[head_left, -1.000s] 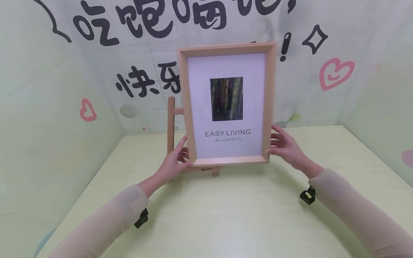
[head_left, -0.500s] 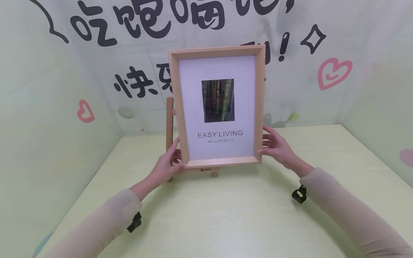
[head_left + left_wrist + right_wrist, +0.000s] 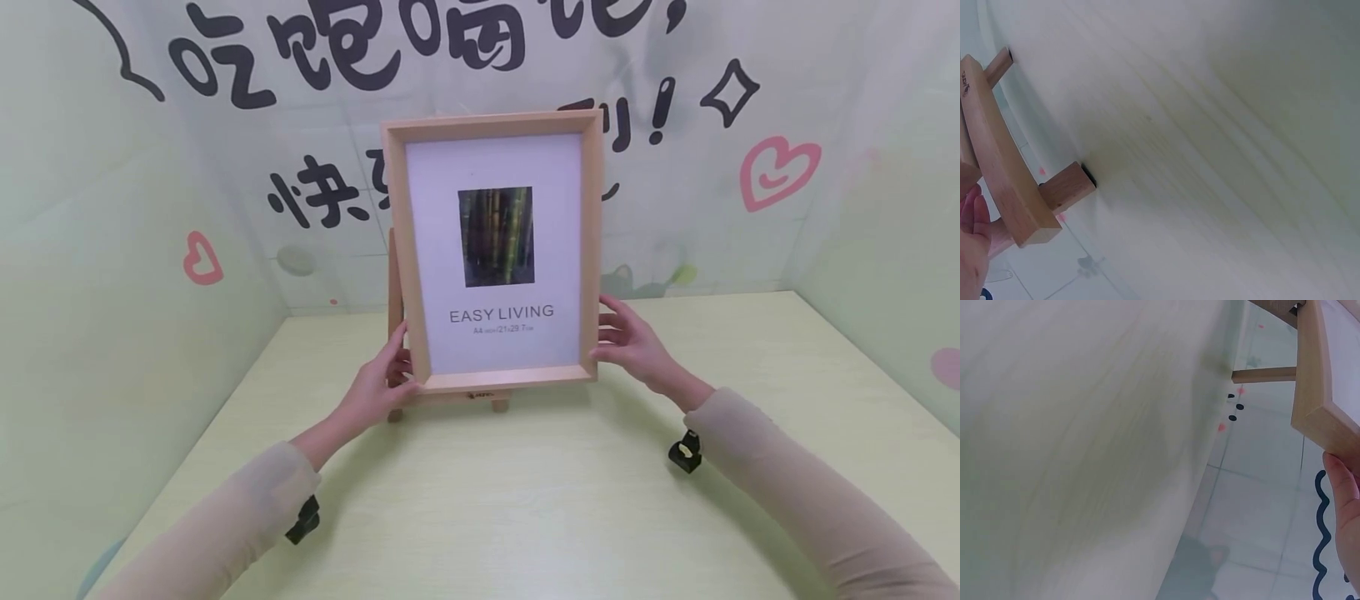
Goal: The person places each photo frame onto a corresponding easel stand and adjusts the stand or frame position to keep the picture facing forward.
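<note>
A light wooden picture frame [image 3: 498, 380] stands almost upright in front of a small wooden easel [image 3: 395, 279], hiding most of it. Behind its front is a white sheet with a dark bamboo print [image 3: 497, 237] and the words EASY LIVING. My left hand [image 3: 375, 385] holds the frame's lower left side, thumb near the corner. On the lower right side, my right hand [image 3: 633, 346] grips the edge between thumb and fingers. The left wrist view shows the easel's ledge [image 3: 1007, 156] close to the frame's bottom; whether they touch, I cannot tell.
The pale tabletop [image 3: 540, 492] stretches in front of the easel. Behind stands a white cloth backdrop [image 3: 330, 271] with black writing and pink hearts, and pale green cloth walls [image 3: 112, 292] flank both sides. A black wrist mount [image 3: 303, 521] hangs under the left sleeve.
Both hands have shifted the frame to the left and slightly down, so it covers more of the easel's left leg. More backdrop writing shows at its right.
</note>
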The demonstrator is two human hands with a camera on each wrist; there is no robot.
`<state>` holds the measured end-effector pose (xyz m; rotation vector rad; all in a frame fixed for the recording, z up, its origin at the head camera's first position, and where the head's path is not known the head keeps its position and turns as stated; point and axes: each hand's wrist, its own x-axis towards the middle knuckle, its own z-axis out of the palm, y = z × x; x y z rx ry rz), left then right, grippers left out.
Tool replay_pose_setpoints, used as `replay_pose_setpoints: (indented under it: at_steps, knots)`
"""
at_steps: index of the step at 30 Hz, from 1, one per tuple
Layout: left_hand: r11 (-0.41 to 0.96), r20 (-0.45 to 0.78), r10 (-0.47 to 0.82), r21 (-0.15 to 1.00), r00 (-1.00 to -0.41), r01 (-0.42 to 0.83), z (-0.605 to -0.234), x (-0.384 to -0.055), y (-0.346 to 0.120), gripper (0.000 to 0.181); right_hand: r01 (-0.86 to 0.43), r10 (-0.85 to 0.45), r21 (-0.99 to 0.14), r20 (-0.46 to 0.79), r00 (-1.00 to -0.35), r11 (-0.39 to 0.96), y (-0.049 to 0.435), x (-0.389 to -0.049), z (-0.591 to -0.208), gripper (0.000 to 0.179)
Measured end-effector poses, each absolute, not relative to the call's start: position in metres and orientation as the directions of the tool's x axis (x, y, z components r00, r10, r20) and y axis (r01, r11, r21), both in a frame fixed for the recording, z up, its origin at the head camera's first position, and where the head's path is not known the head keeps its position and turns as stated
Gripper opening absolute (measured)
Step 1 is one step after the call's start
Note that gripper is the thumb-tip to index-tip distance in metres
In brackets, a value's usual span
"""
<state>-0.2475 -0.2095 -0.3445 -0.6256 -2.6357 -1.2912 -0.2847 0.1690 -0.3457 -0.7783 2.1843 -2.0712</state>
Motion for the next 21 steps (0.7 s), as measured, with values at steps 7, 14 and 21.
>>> replay_pose_setpoints:
  at_steps: [7,14,21]
  knots:
    - [0.562,0.317,0.301,0.703,-0.899,0.436,-0.346,-0.250,-0.217,0.094,-0.327,-0.376,-0.944,0.320,-0.869,-0.047,0.160,-0.287,-0.345,0.080]
    - [0.568,0.323,0.296,0.697,-0.899,0.438,-0.345,-0.249,-0.224,0.096,-0.334,-0.389,-0.941,0.328,-0.861,-0.054,0.152,-0.290,-0.345,0.081]
    - [0.572,0.318,0.284,0.702,-0.905,0.426,-0.346,-0.249,-0.231,0.097,-0.344,-0.391,-0.938,0.333,-0.858,-0.042,0.145,-0.294,-0.347,0.080]
